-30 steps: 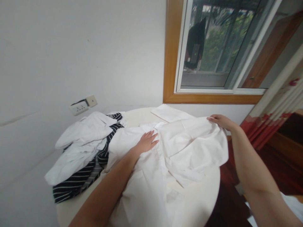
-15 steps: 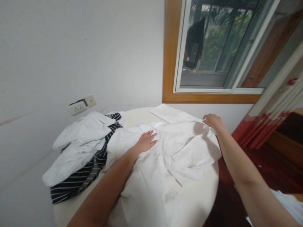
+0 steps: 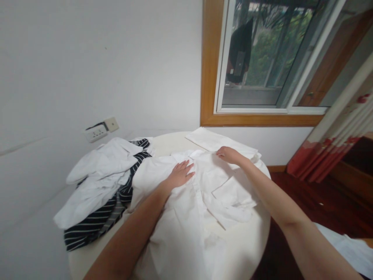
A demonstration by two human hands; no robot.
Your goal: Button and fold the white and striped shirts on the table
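Note:
A white shirt (image 3: 201, 210) lies spread over a round cream table (image 3: 250, 249). My left hand (image 3: 180, 174) rests flat on the shirt's upper middle, fingers stretched out. My right hand (image 3: 229, 154) lies on the shirt near its far right part, fingers curled down onto the cloth; whether it pinches the fabric is unclear. A folded sleeve or flap (image 3: 233, 190) lies across the shirt's right side.
A heap of white clothes (image 3: 99, 171) and a black-and-white striped garment (image 3: 96, 221) sits at the table's left. A folded white cloth (image 3: 210, 140) lies at the far edge. Wall socket (image 3: 97, 132) at left, window (image 3: 262, 58) behind, red-and-white curtain (image 3: 338, 144) at right.
My right hand has carried the shirt's right edge inward from the table's far right side toward the middle, laying it over the shirt. My left hand has stayed in place.

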